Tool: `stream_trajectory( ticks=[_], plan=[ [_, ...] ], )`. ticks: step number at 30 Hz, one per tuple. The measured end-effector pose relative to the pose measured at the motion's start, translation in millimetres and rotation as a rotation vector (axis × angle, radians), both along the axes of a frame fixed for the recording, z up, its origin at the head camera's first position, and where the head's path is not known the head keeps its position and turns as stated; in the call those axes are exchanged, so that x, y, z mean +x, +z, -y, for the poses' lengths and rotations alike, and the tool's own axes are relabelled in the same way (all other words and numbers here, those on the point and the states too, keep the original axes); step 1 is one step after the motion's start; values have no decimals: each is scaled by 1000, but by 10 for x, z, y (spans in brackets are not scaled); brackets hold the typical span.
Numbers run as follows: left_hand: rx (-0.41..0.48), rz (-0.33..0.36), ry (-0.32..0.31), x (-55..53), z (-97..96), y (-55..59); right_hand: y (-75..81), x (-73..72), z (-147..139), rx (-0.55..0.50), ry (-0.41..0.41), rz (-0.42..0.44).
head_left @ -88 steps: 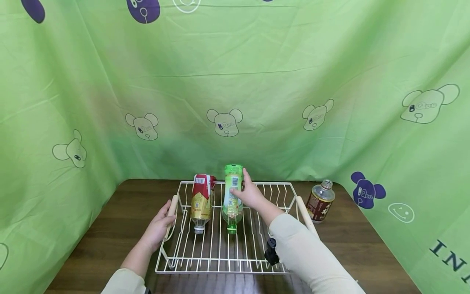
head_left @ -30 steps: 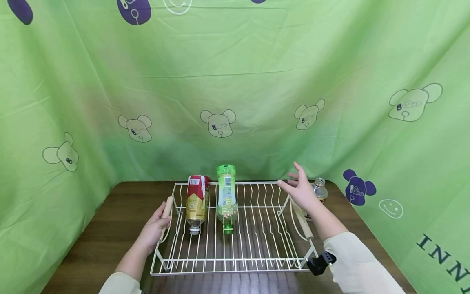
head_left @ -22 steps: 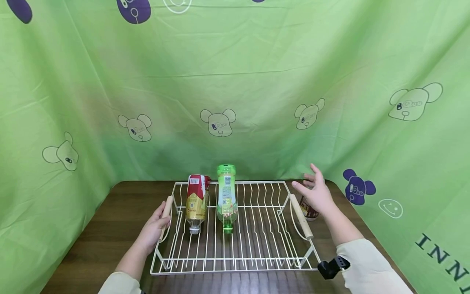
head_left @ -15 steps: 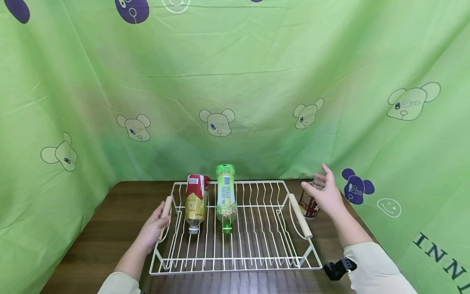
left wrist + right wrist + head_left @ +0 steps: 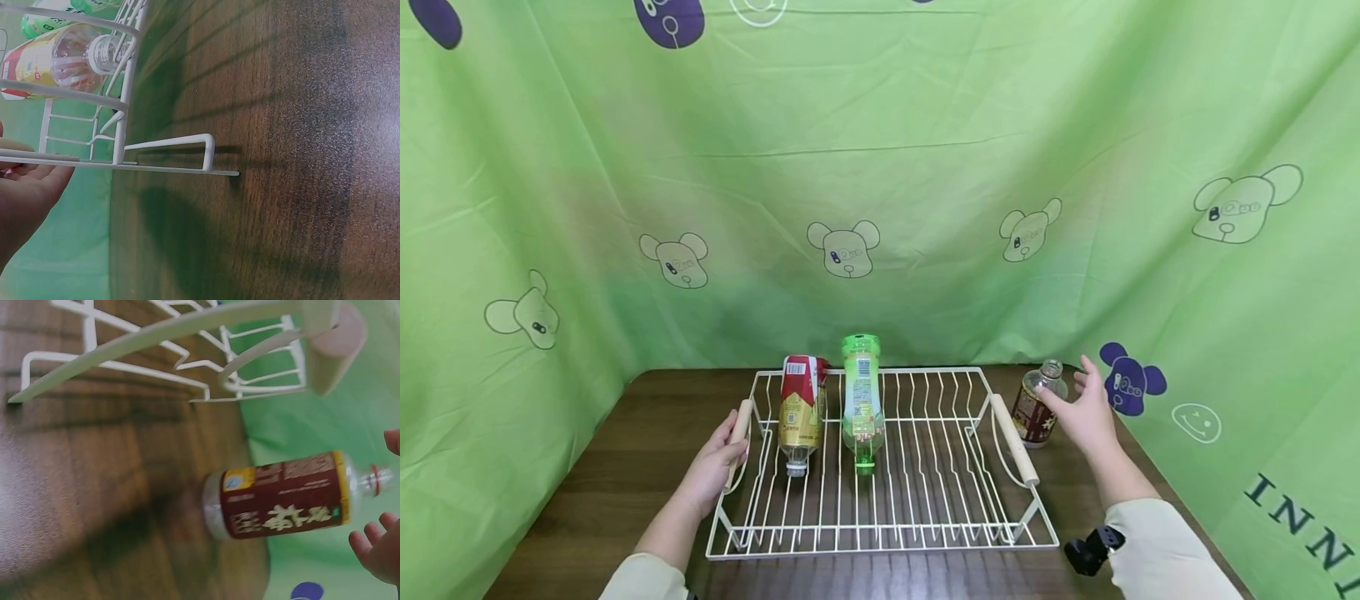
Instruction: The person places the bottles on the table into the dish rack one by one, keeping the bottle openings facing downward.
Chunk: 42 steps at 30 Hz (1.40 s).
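My left hand (image 5: 711, 468) holds the left wooden handle (image 5: 740, 429) of a white wire dish rack (image 5: 880, 551), the thumb over it and the fingers behind. In the left wrist view, fingers (image 5: 53, 178) show along the handle's underside. At the far right, a clear plastic bottle (image 5: 1032, 419) with a dark red label stands upright on the table. My right hand (image 5: 1088, 414) is beside that bottle with thumb and fingers spread, the thumb overlapping it in the head view. The right wrist view shows the fingertips near the bottle's neck (image 5: 373, 480).
Two bottles lie in the rack, necks toward me: one with a red and gold label (image 5: 800, 412), the other green (image 5: 863, 408). The rack's right handle (image 5: 1015, 442) stands between the rack and the dark-red-labelled bottle. A green cloth (image 5: 880, 167) hangs behind the table (image 5: 595, 467).
My right hand has let go of the green bottle in the rack and moved right to the dark-red-labelled bottle. My left hand stays on the handle.
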<state>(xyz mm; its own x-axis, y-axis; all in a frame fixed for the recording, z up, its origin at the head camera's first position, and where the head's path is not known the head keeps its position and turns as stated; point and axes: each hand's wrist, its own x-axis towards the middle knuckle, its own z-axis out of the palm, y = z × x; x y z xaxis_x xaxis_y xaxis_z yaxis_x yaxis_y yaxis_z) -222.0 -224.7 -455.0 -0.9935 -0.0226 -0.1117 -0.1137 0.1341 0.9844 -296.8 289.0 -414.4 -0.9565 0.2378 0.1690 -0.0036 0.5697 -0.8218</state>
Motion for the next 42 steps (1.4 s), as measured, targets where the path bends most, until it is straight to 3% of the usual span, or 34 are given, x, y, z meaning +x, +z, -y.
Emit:
stream_trajectory(
  ticks=[14,27,42],
  plan=[
    [5,2,-6,-5,6,-21,-374,-144,-70,61,-38,47],
    [17,-9,-4,-25,-8,-45,-506,-188,-15,-36,-55,17],
    [4,-14,-5,-38,7,-84,-599,-287,11,-45,-111,-3]
  ],
)
